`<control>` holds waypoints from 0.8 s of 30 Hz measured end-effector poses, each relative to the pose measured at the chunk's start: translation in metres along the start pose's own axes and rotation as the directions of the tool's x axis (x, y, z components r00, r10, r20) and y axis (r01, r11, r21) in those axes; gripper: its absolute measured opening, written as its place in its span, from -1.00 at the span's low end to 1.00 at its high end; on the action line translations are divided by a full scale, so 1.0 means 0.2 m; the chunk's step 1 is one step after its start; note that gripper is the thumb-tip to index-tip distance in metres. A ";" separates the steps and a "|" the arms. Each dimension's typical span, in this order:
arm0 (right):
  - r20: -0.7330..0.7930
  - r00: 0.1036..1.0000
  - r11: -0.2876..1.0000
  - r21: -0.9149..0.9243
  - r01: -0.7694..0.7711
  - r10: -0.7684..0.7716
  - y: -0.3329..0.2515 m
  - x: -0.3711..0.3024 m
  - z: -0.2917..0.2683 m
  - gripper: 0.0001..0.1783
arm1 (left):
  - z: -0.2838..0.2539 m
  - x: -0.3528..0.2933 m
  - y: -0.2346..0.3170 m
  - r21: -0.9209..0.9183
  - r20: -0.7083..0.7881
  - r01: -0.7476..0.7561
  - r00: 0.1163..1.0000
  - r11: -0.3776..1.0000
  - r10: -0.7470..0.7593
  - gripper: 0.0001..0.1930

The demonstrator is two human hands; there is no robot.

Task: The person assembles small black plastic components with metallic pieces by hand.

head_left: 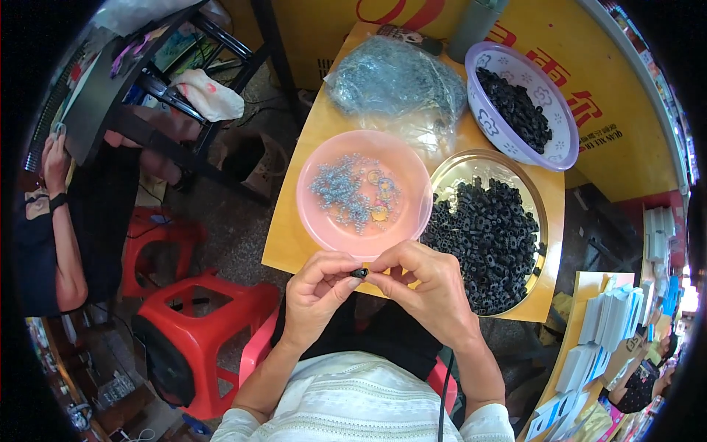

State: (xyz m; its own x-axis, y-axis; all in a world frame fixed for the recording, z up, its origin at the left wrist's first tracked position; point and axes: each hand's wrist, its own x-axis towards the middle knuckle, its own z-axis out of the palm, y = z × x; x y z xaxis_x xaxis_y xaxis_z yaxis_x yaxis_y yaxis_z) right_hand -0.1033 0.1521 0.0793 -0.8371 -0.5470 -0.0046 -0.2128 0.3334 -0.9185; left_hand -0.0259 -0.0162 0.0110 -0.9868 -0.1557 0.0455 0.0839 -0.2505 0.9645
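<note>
Just past the near edge of the table, my left hand [317,291] pinches a small black plastic part [359,273] between thumb and fingers. My right hand [431,291] is closed, its thumb and forefinger pressed together at the part's right end; whatever they grip is hidden. Right beyond my hands sits a pink bowl [308,221] with many tiny blue-grey metal pieces [340,193] and a few yellowish rings [379,214]. To its right, a gold round tray [471,159] holds a heap of similar black plastic parts [486,243].
At the table's far right a purple flowered basin [486,121] holds more black parts. A clear plastic bag [398,77] of small pieces lies at the back, near a grey-green bottle [475,29]. Red stools [206,317] stand left; another person's arm [66,250] shows far left.
</note>
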 end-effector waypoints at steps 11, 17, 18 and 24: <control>0.266 0.939 0.919 0.266 -0.290 0.219 0.03 -0.22 -0.03 -0.78 | -0.04 -0.06 0.07 0.278 0.424 -0.113 0.905 0.954 -0.017 -0.75; 0.340 0.891 0.742 0.502 -0.444 0.302 0.23 -0.39 0.04 -0.57 | 0.02 -0.10 0.04 0.243 0.547 -0.005 0.827 0.970 -0.133 -0.74; 0.336 0.889 0.736 0.507 -0.448 0.310 0.23 -0.41 0.03 -0.57 | 0.02 -0.10 0.03 0.240 0.571 0.007 0.808 0.971 -0.147 -0.74; 0.098 0.934 0.795 0.498 -0.346 0.345 0.23 -0.46 -0.06 -0.81 | 0.06 -0.11 0.01 0.186 0.579 0.110 0.790 0.976 -0.200 -0.77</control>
State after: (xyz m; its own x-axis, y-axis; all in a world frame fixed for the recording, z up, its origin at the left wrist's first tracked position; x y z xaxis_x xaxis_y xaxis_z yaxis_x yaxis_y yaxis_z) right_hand -0.0430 0.2267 0.0421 -0.8057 -0.4707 -0.3595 0.3711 0.0718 -0.9258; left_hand -0.0067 -0.0016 0.0149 -0.8768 0.4807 -0.0061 -0.0528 -0.0837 0.9951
